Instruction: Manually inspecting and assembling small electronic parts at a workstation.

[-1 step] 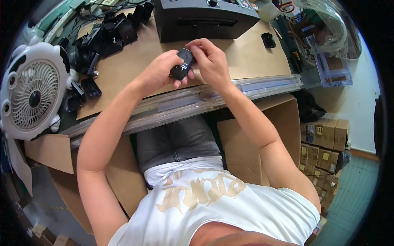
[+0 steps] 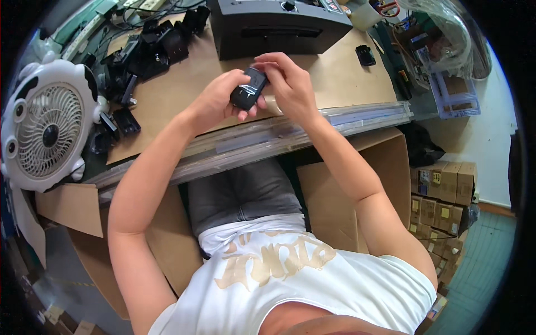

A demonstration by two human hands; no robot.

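My left hand (image 2: 216,96) is closed around a small black plug adapter (image 2: 247,94), with the thumb on its upper face and fingers underneath. Shiny bits that look like metal prongs show on that face. At the adapter's far right end, my right hand (image 2: 293,86) has its thumb and index finger bent together against the edge. Anything smaller between those fingertips is hidden. Both hands are above the tan worktop (image 2: 178,95), just in front of a dark grey box-shaped machine (image 2: 273,33).
Several black adapters (image 2: 156,56) lie heaped at the back left, beside a white fan (image 2: 50,131). A lone black part (image 2: 365,55) rests at the right. Clear plastic strips (image 2: 234,146) line the table's front edge. Open cardboard boxes (image 2: 329,195) flank my legs.
The whole view has shifted very slightly. Both hands stay at the adapter, and the right fingers have moved a little at its far end.
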